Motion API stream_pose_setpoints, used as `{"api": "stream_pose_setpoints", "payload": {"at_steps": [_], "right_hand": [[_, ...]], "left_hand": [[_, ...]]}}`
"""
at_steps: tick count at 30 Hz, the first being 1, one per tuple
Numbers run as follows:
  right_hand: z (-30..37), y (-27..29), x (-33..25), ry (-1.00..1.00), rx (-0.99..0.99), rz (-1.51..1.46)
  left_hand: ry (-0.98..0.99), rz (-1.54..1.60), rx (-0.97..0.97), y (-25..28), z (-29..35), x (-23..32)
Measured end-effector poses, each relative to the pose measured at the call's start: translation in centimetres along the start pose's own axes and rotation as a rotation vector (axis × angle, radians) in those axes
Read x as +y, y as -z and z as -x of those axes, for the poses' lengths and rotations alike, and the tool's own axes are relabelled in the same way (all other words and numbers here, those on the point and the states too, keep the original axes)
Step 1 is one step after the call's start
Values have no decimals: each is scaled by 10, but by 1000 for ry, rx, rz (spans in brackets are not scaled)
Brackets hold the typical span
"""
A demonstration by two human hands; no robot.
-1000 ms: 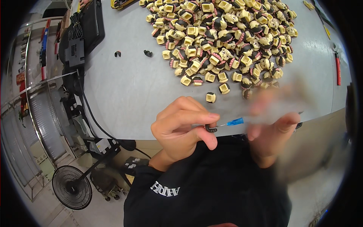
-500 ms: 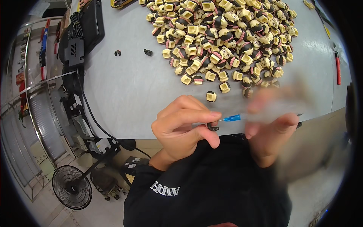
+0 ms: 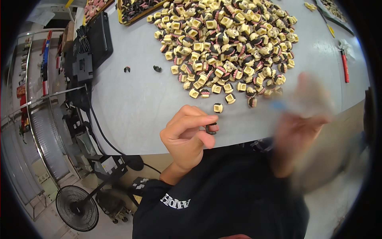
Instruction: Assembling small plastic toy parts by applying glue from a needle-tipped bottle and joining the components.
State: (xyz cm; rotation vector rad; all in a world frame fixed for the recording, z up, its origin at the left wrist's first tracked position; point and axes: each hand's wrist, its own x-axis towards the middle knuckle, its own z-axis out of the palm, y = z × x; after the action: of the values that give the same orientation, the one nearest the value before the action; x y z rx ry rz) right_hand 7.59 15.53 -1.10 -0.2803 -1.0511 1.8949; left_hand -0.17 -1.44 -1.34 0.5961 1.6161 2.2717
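Between the thumb and fingers of my left hand (image 3: 187, 135) is a small curved black piece (image 3: 210, 128), pinched above the table's near edge. My right hand (image 3: 300, 127) is smeared by motion to the right, closed round a clear syringe (image 3: 310, 97) with a blue needle hub (image 3: 279, 105). The syringe is apart from the black piece. Just beyond my left fingers lies a single cream and black part (image 3: 218, 108) with a square hollow. Behind it spreads a large heap of similar cream, black and pink parts (image 3: 223, 44).
Two small dark pieces (image 3: 157, 68) lie left of the heap. Trays of black parts (image 3: 139, 10) and pink parts (image 3: 93, 8) stand at the far left. A red-handled tool (image 3: 345, 67) lies at the right. A cable (image 3: 97, 129) hangs by the left edge, near a fan (image 3: 76, 208).
The syringe's needle was at the black piece; my right hand has drawn it away to the right and up. My left hand still pinches the piece. The view has shifted a little.
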Motion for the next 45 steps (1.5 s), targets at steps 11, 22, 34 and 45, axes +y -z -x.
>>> {"api": "stream_pose_setpoints", "payload": {"at_steps": [11,22,34,45], "right_hand": [[-38,67,-37,143,-7,960],[-114,79,-76,275,-103,1090],[-225,87,-28,552,-645,1795],[-45,28,-100,370,-364,567]], "left_hand": [[62,-4,96,2,3,2],[24,41,51,4,2,-1],[18,16,70,-1,4,0],[-99,-77,-65,0,-5,3]]}}
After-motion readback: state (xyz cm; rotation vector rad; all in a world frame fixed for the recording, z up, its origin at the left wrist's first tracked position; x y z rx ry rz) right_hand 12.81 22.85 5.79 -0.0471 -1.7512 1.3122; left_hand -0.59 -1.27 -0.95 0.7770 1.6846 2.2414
